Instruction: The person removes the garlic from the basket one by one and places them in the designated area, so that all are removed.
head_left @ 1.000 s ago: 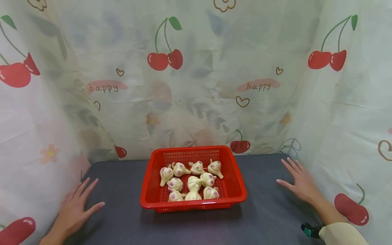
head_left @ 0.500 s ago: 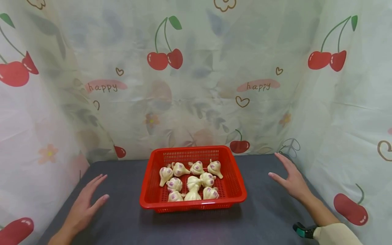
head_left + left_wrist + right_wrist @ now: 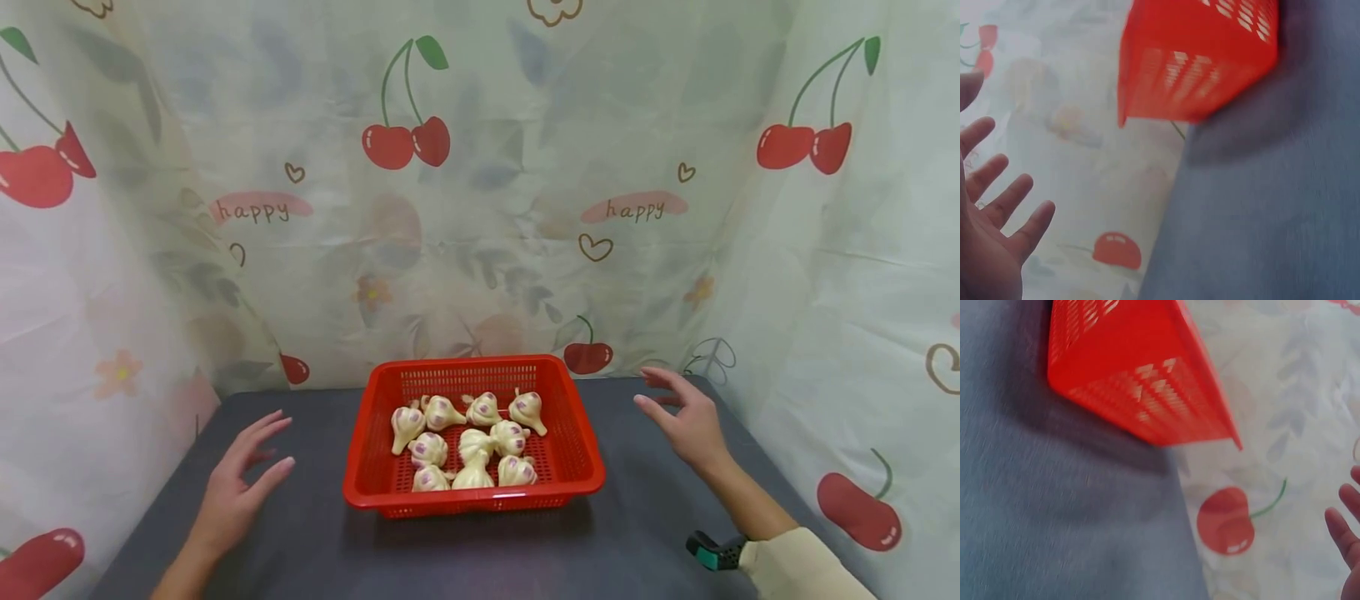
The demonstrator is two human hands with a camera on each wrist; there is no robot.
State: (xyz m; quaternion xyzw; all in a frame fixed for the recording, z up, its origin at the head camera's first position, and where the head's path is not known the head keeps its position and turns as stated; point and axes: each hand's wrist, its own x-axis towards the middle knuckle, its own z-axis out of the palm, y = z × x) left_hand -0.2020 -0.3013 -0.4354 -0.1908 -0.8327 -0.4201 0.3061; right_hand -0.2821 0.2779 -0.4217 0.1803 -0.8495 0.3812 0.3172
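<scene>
A red plastic basket (image 3: 360, 467) with slotted walls sits mid-table, holding several garlic bulbs (image 3: 429, 450) that are whitish with purple patches. To its left my left hand (image 3: 228, 492) hovers above the table, thumb apart from the relaxed fingers, touching nothing. On the other side my right hand (image 3: 690, 417) is also in the air, fingers loosely bent and nothing held. Both hands stand apart from the basket. The left wrist view shows the basket's side (image 3: 1197, 75) beyond the spread left fingers (image 3: 1004, 200). In the right wrist view only some right fingertips (image 3: 1341, 528) show at the edge.
A dark grey cloth-like table top (image 3: 300, 550) lies under the basket. Pale curtains (image 3: 480, 275) with printed cherries and "happy" lettering hang behind and at both sides. A dark band (image 3: 712, 552) is on the right wrist, beside a cream sleeve (image 3: 802, 567).
Both hands have moved inward, the left one rightward and the right one leftward, nearer the basket. Their fingers have bent a little. The basket and garlic bulbs have stayed in place.
</scene>
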